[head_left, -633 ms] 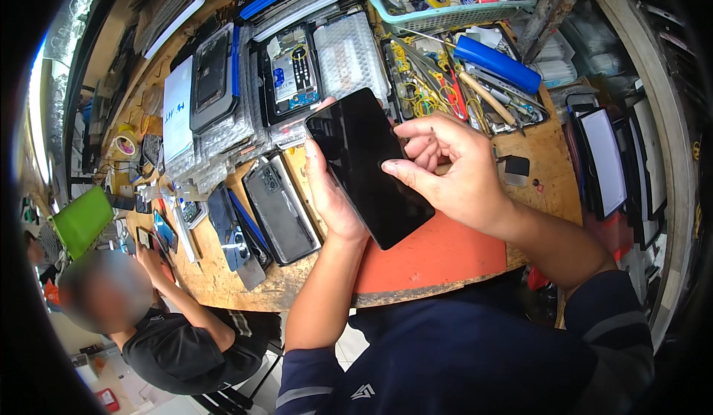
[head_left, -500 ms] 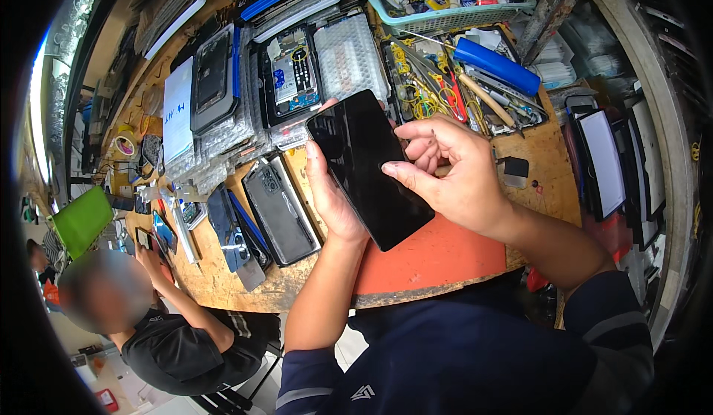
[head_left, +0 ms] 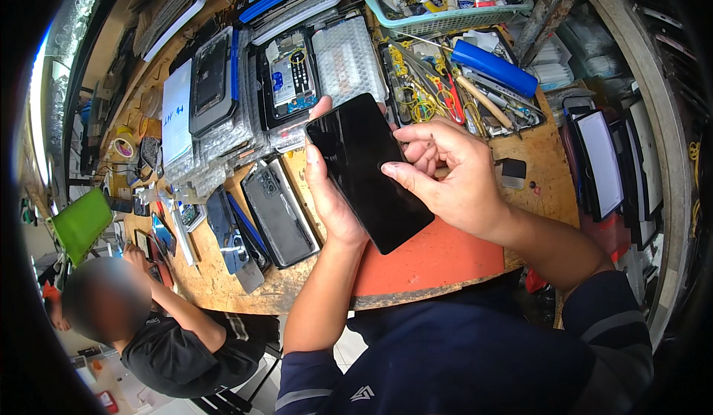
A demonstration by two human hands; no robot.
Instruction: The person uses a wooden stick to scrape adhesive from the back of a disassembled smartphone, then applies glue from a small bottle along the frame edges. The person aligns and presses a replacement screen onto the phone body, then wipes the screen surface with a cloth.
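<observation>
A smartphone point(head_left: 368, 174) with a dark, glossy screen is held tilted above the near part of the bench. My left hand point(head_left: 338, 207) is closed around its left side and back, the thumb along the left edge and fingertips showing at the top. At the right edge is my right hand point(head_left: 453, 174), fingers curled, its thumb tip over the screen and its index fingertip by the edge. Whatever lies behind its curled fingers is hidden. Beneath the phone lies an orange-red mat point(head_left: 445, 259).
Left of the phone lie a dark phone back cover point(head_left: 278, 211) and stacked bubble-wrapped parts with an opened phone point(head_left: 290, 73). A tool tray point(head_left: 475, 88) and green basket point(head_left: 453, 20) stand beyond. Another person point(head_left: 178, 341) sits at the left. Flat panels point(head_left: 600, 164) stand at the right.
My hands and the phone keep almost the same pose. The other person's head and raised hand have shifted slightly at the left.
</observation>
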